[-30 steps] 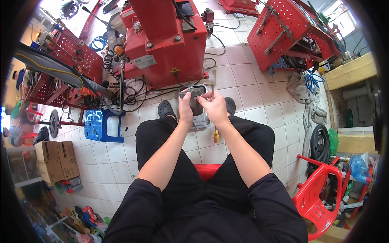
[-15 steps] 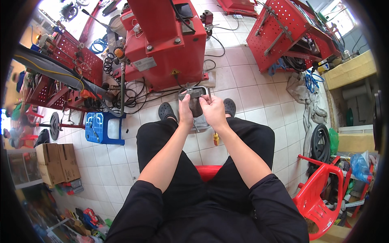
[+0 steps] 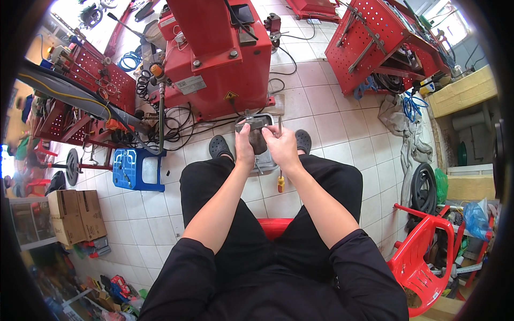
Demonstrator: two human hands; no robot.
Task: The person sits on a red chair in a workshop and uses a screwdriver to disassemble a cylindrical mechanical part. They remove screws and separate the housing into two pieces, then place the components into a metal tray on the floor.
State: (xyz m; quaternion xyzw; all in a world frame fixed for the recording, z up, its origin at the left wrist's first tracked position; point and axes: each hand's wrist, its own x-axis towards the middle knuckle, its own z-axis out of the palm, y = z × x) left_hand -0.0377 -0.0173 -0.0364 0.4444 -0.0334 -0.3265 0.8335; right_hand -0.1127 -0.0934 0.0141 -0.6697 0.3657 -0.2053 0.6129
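My left hand [image 3: 244, 147] grips the left side of a dark, grimy metal part [image 3: 257, 140], with the thumb up on its top edge. My right hand [image 3: 282, 147] is closed on the part's right side, thumb against it, and also holds an upright screwdriver, whose yellow-and-red handle [image 3: 281, 184] hangs below the hand and whose shaft shows above the fingers. Under both hands, between my feet, is a grey metal tray [image 3: 265, 167], mostly hidden by the part and my hands. Small details of the part are too small to make out.
A red machine [image 3: 225, 80] with cables stands ahead. Perforated red carts [image 3: 348, 59] flank it. A blue stool [image 3: 131, 168] and cardboard boxes [image 3: 72, 216] are at left. A red chair [image 3: 420, 267], tyre [image 3: 423, 192] and grey cloth [image 3: 407, 134] lie right. I sit on a red seat [image 3: 273, 227].
Both hands stay on the part with only a slight shift. The screwdriver's handle has swung a little to the left and down.
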